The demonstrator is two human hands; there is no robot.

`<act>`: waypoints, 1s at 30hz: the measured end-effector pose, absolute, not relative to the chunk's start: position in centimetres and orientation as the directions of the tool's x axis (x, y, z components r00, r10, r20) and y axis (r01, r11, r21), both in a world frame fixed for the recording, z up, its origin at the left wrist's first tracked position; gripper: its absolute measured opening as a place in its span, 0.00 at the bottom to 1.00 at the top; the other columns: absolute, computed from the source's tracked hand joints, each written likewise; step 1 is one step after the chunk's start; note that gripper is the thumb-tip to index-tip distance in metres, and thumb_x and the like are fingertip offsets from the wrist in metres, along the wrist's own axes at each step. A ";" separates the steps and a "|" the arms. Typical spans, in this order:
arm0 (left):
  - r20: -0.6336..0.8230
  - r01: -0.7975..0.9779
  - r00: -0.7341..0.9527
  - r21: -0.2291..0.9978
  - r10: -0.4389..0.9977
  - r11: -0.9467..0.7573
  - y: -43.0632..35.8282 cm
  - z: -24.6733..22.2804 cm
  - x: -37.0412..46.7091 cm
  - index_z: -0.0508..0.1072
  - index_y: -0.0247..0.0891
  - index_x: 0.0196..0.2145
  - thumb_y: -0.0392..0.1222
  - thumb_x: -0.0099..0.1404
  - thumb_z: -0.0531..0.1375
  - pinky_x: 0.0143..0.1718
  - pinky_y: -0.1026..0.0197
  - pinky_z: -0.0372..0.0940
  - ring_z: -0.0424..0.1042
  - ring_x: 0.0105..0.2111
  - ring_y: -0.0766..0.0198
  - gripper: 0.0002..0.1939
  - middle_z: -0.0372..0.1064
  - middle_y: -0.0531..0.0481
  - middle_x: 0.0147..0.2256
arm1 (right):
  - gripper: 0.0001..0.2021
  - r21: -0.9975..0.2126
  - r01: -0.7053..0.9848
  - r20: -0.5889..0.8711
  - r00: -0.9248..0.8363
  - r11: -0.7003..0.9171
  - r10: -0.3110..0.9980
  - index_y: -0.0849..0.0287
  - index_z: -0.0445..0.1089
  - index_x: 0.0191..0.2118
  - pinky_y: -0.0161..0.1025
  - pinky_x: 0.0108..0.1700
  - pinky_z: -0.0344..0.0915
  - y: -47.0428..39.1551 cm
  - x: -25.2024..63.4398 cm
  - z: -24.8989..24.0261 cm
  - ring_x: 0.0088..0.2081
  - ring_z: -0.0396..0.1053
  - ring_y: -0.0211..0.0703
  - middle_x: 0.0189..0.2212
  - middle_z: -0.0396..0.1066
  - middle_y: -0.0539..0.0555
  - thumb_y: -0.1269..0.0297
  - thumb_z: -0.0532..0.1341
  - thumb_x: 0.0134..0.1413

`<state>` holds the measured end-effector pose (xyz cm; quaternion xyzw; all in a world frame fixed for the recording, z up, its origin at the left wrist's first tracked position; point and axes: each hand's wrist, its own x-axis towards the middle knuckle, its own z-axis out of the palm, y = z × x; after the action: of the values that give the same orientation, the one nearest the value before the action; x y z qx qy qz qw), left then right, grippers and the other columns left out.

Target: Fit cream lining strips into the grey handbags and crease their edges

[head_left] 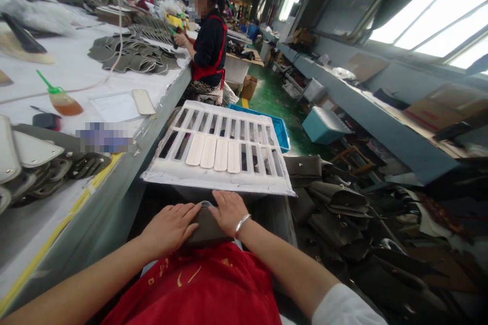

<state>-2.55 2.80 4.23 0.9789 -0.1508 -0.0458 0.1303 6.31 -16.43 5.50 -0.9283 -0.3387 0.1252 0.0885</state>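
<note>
A dark grey handbag (206,228) rests on my lap against my red apron (198,289). My left hand (171,226) grips its left side, fingers close together over the top edge and thumb on the near face. My right hand (230,213) holds the upper right side, its fingers reaching over the far edge. Between the two hands a small shiny piece (206,204) shows at the top edge; I cannot make out what it is. Just beyond, a white slatted rack (229,176) carries several pale rounded strips (208,151).
On the left table (125,172) are grey pieces with white flaps (34,150), a glue bottle (64,104) and stacked grey cutouts (133,53). Grey bags (335,198) are piled at right. A blue crate (280,132) stands behind the rack. A co-worker (209,45) works farther along.
</note>
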 end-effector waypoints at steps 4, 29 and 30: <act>-0.042 -0.298 0.948 0.225 -0.315 -0.928 1.9 4.3 -2.6 0.59 0.38 0.57 0.48 0.67 0.45 0.46 0.50 0.57 0.64 0.48 0.52 0.23 0.64 0.43 0.51 | 0.26 -0.212 0.606 -0.245 0.726 -0.766 0.642 0.59 0.69 0.39 0.51 0.41 0.62 -16.1 6.3 4.8 0.39 0.68 0.53 0.36 0.71 0.60 0.50 0.38 0.62; 0.008 -0.190 0.982 0.105 -0.191 -0.976 3.3 3.0 -3.0 0.68 0.35 0.47 0.37 0.64 0.41 0.42 0.47 0.62 0.68 0.42 0.51 0.21 0.68 0.39 0.45 | 0.30 -0.271 0.559 -0.013 0.812 -0.783 0.584 0.62 0.61 0.52 0.58 0.55 0.51 -17.0 5.6 6.2 0.53 0.59 0.54 0.47 0.67 0.64 0.41 0.45 0.57; -0.034 -0.199 0.979 0.064 -0.201 -0.978 3.2 3.1 -3.1 0.69 0.34 0.47 0.36 0.64 0.41 0.40 0.48 0.63 0.68 0.41 0.51 0.21 0.69 0.38 0.44 | 0.29 -0.303 0.550 -0.039 0.808 -0.778 0.587 0.63 0.63 0.50 0.58 0.53 0.55 -17.1 6.1 5.8 0.50 0.63 0.54 0.44 0.69 0.64 0.42 0.47 0.56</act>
<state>-3.06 3.18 3.10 0.9943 -0.1007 -0.0201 0.0303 6.13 -17.10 5.84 -0.9405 -0.3023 0.0660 0.1401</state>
